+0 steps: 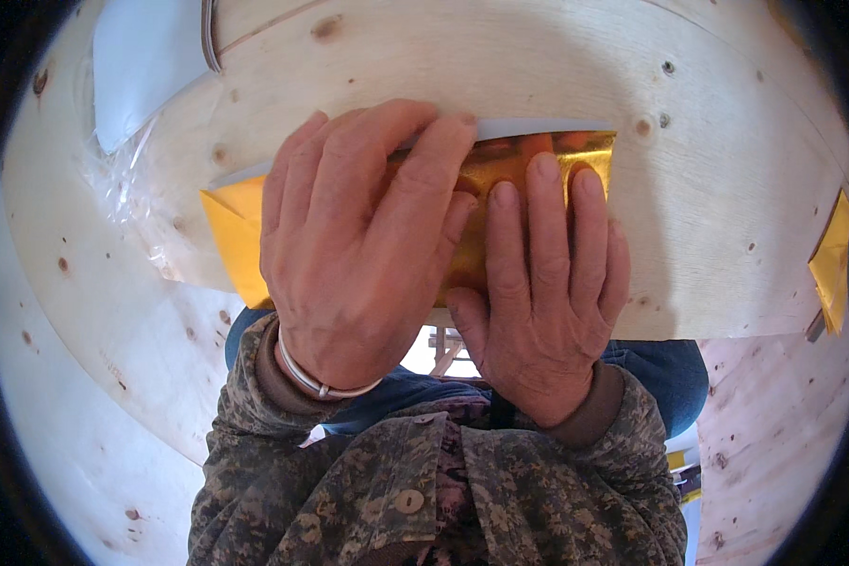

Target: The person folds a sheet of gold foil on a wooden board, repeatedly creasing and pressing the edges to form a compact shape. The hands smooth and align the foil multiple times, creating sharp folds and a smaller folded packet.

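Pressing flat with both hands, you hold a folded sheet of shiny gold foil paper [500, 170] against the near edge of the pale, knotty plywood board [707, 198]. Your left hand [358, 245] lies palm down with fingers close together over the sheet's left and middle part; your right hand [547, 283] lies just beside it, fingers straight and together, tips bearing on the sheet's far right portion. Neither hand pinches; both flatten. Judged from the layout, the sheet is already folded at least once: a matte yellow-orange triangular flap [234, 231] shows at the left and a thin white underside strip [538, 125] along the far edge, while the creasing appears in progress and further folds remain. A crinkled clear plastic wrapper [127, 184] lies far left beside a smooth white sheet [141, 57]. Another gold paper piece [832, 259] sits at the right edge, well apart.
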Demonstrator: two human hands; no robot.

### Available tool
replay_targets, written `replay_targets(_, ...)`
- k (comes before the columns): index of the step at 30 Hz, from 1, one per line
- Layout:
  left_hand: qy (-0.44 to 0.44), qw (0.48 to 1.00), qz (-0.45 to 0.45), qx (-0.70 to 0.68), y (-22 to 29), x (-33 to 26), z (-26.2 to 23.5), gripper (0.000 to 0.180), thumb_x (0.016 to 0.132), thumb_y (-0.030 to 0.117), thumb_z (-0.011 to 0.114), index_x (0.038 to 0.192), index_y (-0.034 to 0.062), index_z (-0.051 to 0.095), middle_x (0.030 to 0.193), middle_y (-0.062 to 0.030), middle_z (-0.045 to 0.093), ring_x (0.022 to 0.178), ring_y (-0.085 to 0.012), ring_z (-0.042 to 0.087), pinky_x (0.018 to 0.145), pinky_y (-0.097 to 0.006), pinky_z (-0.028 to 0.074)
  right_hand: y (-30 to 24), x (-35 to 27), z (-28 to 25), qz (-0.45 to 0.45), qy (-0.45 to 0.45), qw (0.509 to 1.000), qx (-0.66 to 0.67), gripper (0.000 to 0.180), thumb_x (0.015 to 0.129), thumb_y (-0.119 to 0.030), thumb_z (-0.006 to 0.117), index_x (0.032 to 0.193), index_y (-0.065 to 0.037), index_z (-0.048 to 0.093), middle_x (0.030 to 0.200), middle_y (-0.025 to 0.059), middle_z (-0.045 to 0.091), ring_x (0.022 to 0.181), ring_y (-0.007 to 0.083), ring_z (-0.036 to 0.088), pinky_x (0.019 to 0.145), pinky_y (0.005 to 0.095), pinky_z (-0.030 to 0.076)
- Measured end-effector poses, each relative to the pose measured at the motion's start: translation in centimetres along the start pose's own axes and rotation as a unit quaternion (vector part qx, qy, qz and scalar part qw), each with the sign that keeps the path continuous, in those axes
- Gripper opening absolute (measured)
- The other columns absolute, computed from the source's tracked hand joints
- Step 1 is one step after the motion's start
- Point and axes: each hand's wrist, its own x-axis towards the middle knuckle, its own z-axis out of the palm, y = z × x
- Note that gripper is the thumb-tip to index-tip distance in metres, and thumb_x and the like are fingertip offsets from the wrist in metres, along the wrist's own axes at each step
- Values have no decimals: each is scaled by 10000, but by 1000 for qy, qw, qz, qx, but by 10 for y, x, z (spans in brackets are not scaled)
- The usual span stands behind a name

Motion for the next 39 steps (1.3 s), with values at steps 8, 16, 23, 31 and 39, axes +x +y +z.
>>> replay_targets(8, 21, 999, -21, -44, 2, 7, 1, 182, 801, 36, 707, 981, 50, 689, 943, -111, 652, 879, -291, 607, 809, -389, 486, 0, -1, 5, 5, 30, 999, 13, 634, 1013, -538, 423, 1456, -87, 467, 1535, 169, 420, 1419, 376, 384, 1136, 491, 271)
replay_targets(16, 18, 995, -60, -76, -2, 17, 6, 48, 863, 51, 678, 898, 25, 658, 869, -88, 660, 834, -254, 597, 769, -349, 469, 1, -1, 1, 3, 26, 999, 44, 580, 997, -421, 484, 1462, -75, 462, 1529, 170, 426, 1412, 386, 388, 1131, 497, 273)
replay_targets(23, 17, 993, -75, -89, 0, 18, 6, 65, 861, 59, 706, 874, 16, 659, 857, -76, 665, 823, -224, 590, 762, -335, 470, 1, -1, 2, 3, 32, 999, 39, 575, 993, -402, 475, 1465, -76, 459, 1535, 164, 419, 1425, 384, 370, 1138, 497, 267)
replay_targets(31, 16, 994, -75, -74, -3, 20, 9, 71, 864, 69, 724, 882, 20, 675, 843, -69, 660, 783, -194, 580, 715, -304, 479, 1, -1, 4, 2, 34, 999, 34, 577, 1027, -453, 413, 1478, -95, 449, 1541, 142, 423, 1433, 364, 368, 1141, 490, 270)
replay_targets(39, 14, 995, -80, -65, 0, 23, 6, 83, 845, 83, 751, 860, 27, 691, 826, -61, 670, 762, -188, 592, 709, -299, 485, 3, -1, 5, -5, 39, 999, 33, 590, 1012, -453, 438, 1474, -85, 454, 1537, 145, 428, 1428, 370, 375, 1136, 492, 273)
